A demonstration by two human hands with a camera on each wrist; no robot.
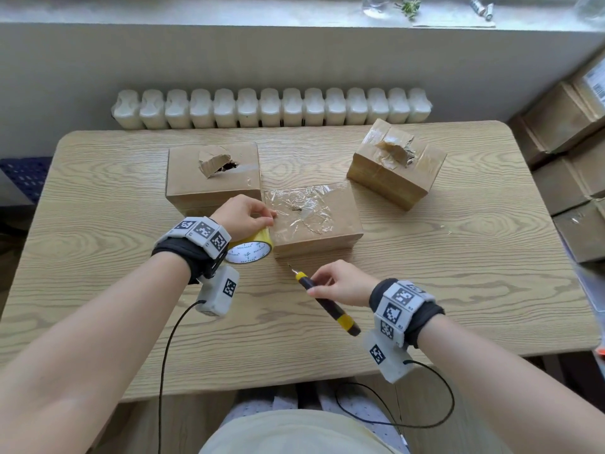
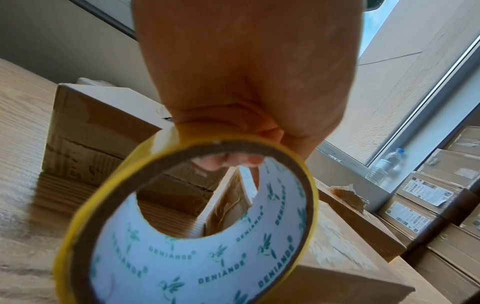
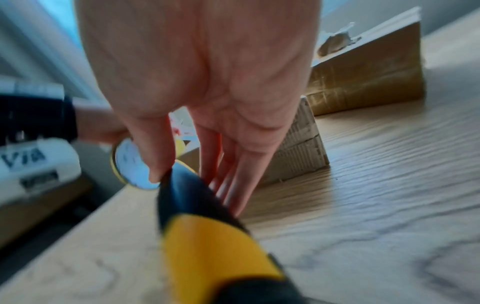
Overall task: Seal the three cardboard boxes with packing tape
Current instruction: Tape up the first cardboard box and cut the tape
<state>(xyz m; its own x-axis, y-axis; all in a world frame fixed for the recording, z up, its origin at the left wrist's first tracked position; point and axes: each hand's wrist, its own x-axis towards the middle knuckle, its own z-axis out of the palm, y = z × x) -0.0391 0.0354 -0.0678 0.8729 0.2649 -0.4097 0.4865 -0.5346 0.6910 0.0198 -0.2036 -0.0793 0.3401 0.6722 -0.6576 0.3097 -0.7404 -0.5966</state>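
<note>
Three cardboard boxes stand on the wooden table [image 1: 98, 257]. The near middle box [image 1: 330, 221] has wrinkled clear tape over its top. The back left box [image 1: 212, 178] has a torn hole in its top, and the back right box [image 1: 396, 165] shows torn tape. My left hand [image 1: 244, 214] grips a yellow tape roll [image 1: 250, 250] [image 2: 182, 236] at the middle box's left edge, fingers through the core. My right hand [image 1: 340, 283] holds a black and yellow utility knife [image 1: 327, 303] [image 3: 207, 236], blade pointing toward the middle box.
A white radiator [image 1: 271, 108] runs behind the table. Stacked cardboard cartons [image 1: 569, 158] fill the right side. A window sill [image 1: 229, 11] with small items lies beyond. Cables [image 1: 170, 348] hang from both wrist cameras over the table's front edge.
</note>
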